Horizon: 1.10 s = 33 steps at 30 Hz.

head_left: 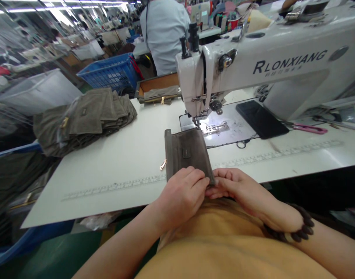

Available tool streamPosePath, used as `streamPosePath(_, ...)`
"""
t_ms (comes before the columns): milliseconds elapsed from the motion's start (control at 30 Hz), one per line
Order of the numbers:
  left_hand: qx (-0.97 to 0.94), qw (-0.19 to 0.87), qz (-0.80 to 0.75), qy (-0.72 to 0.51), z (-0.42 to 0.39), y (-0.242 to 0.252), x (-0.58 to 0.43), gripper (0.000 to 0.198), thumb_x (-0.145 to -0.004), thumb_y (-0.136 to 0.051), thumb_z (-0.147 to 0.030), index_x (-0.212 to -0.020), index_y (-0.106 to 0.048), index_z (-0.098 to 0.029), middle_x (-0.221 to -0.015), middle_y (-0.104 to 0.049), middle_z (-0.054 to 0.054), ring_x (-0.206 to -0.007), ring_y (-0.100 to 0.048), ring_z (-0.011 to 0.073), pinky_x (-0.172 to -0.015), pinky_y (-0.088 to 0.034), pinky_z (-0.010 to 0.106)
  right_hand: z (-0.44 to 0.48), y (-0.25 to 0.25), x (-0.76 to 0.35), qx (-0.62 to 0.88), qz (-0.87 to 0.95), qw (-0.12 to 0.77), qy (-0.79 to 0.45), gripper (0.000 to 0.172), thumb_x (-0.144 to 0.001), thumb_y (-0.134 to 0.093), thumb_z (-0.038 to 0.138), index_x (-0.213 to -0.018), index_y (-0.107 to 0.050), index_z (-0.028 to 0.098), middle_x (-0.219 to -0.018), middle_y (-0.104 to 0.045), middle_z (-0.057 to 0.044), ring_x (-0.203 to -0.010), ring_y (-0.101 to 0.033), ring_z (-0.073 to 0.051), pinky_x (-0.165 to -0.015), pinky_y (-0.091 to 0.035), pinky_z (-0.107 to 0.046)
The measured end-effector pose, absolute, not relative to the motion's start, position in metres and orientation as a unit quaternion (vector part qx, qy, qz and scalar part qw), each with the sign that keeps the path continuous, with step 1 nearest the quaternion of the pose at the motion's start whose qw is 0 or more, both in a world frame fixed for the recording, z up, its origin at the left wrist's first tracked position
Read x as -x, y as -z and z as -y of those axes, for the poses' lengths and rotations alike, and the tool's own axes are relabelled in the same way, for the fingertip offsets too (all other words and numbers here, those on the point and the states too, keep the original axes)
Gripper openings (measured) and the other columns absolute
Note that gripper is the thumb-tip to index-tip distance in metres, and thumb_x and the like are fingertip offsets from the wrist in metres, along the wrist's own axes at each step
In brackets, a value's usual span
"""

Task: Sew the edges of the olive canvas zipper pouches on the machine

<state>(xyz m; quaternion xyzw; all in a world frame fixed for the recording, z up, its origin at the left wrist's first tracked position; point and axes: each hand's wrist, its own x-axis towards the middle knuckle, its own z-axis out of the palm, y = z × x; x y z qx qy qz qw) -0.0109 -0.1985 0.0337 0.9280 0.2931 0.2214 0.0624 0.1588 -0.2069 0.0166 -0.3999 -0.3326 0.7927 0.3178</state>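
Head camera: the olive pouch sits by the near edge of the table surface, reaching the presser foot. Right hand pinches its near-right corner; left hand lies over it, grip unclear.

There are two hands, one held pouch, one phone, one bracelet.

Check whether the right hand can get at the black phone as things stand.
Likely yes: between right hand and black phone the tabletop looks free save a small black ring, though it must first leave the pouch.
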Motion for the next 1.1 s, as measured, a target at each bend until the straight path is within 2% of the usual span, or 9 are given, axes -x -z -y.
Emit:
streamPosePath(167, -0.938, 0.010, -0.283, -0.199, 0.200, -0.030, 0.012, 0.015, -0.084, -0.045, -0.012, -0.087, -0.059, -0.008, -0.078, -0.057, 0.008, -0.071, -0.048, 0.0172, -0.063, -0.046, 0.031, 0.205, -0.023, -0.158, 0.365, 0.374, 0.325, -0.788, 0.011, -0.075, -0.056, 0.024, -0.081, -0.057, 0.016, -0.079, -0.062, 0.000, -0.075, -0.058, -0.010, -0.076, -0.044, -0.024)
streamPosePath(300, -0.930, 0.038, -0.287, -0.229, 0.199, -0.027, 0.014, 0.012, -0.084, -0.047, -0.011, -0.087, -0.058, -0.008, -0.079, -0.057, 0.007, -0.072, -0.048, 0.0160, -0.065, -0.046, 0.029, 0.209, -0.026, -0.167, 0.374, 0.520, 0.288, -0.712, 0.016, -0.080, -0.049, 0.022, -0.093, -0.056, 0.018, -0.082, -0.062, -0.001, -0.077, -0.058, -0.012, -0.075, -0.046, -0.027)
streamPosePath(367, -0.925, 0.051, -0.287, -0.244, 0.198, -0.027, 0.013, 0.012, -0.083, -0.047, -0.011, -0.084, -0.059, -0.008, -0.078, -0.058, 0.006, -0.072, -0.049, 0.0154, -0.065, -0.046, 0.028, 0.212, -0.022, -0.174, 0.431, 0.645, 0.288, -0.561, 0.017, -0.080, -0.049, 0.022, -0.096, -0.055, 0.018, -0.080, -0.062, -0.002, -0.073, -0.058, -0.014, -0.069, -0.047, -0.028)
streamPosePath(433, -0.922, 0.057, -0.288, -0.253, 0.197, -0.027, 0.012, 0.012, -0.083, -0.047, -0.010, -0.084, -0.059, -0.008, -0.078, -0.058, 0.006, -0.072, -0.049, 0.0152, -0.066, -0.046, 0.028, 0.212, -0.018, -0.180, 0.469, 0.759, 0.319, -0.319, 0.019, -0.080, -0.052, 0.020, -0.098, -0.054, 0.018, -0.082, -0.060, -0.004, -0.074, -0.056, -0.016, -0.066, -0.045, -0.029)
streamPosePath(500, -0.921, 0.058, -0.287, -0.257, 0.198, -0.029, 0.010, 0.012, -0.084, -0.047, -0.011, -0.084, -0.059, -0.008, -0.076, -0.058, 0.006, -0.071, -0.050, 0.0151, -0.065, -0.047, 0.028, 0.210, -0.015, -0.182, 0.420, 0.834, 0.342, -0.104, 0.019, -0.080, -0.052, 0.015, -0.099, -0.054, 0.016, -0.082, -0.058, -0.007, -0.074, -0.052, -0.017, -0.063, -0.042, -0.030)
streamPosePath(567, -0.921, 0.054, -0.289, -0.254, 0.198, -0.032, 0.009, 0.014, -0.084, -0.045, -0.011, -0.082, -0.059, -0.008, -0.074, -0.057, 0.006, -0.068, -0.049, 0.0148, -0.062, -0.047, 0.028, 0.205, -0.016, -0.183, 0.322, 0.884, 0.340, -0.006, 0.017, -0.082, -0.046, 0.010, -0.097, -0.054, 0.013, -0.076, -0.056, -0.007, -0.068, -0.048, -0.016, -0.058, -0.038, -0.030)
streamPosePath(667, -0.918, 0.035, -0.311, -0.242, 0.200, -0.035, 0.012, 0.018, -0.086, -0.041, -0.013, -0.088, -0.059, -0.008, -0.079, -0.059, 0.007, -0.070, -0.050, 0.0162, -0.063, -0.048, 0.031, 0.197, -0.024, -0.183, 0.253, 0.909, 0.330, 0.011, 0.014, -0.083, -0.043, 0.006, -0.090, -0.054, 0.009, -0.065, -0.053, -0.004, -0.060, -0.043, -0.014, -0.052, -0.030, -0.030)
streamPosePath(867, -0.928, 0.017, -0.268, -0.258, 0.197, -0.035, 0.027, 0.028, -0.090, -0.032, -0.011, -0.102, -0.058, -0.007, -0.104, -0.062, 0.009, -0.103, -0.052, 0.0190, -0.090, -0.045, 0.034, 0.196, -0.030, -0.185, 0.252, 0.921, 0.296, -0.032, 0.011, -0.081, -0.045, 0.003, -0.080, -0.055, 0.008, -0.060, -0.048, -0.003, -0.057, -0.038, -0.013, -0.052, -0.025, -0.030)
streamPosePath(1100, -0.945, 0.006, -0.260, -0.196, 0.183, -0.017, 0.025, 0.035, -0.090, -0.026, -0.012, -0.097, -0.061, -0.008, -0.099, -0.065, 0.009, -0.093, -0.059, 0.0174, -0.081, -0.051, 0.030, 0.190, -0.004, -0.182, 0.286, 0.927, 0.237, -0.053, 0.020, -0.084, -0.038, 0.004, -0.078, -0.056, 0.011, -0.063, -0.049, -0.002, -0.059, -0.040, -0.014, -0.058, -0.029, -0.031)
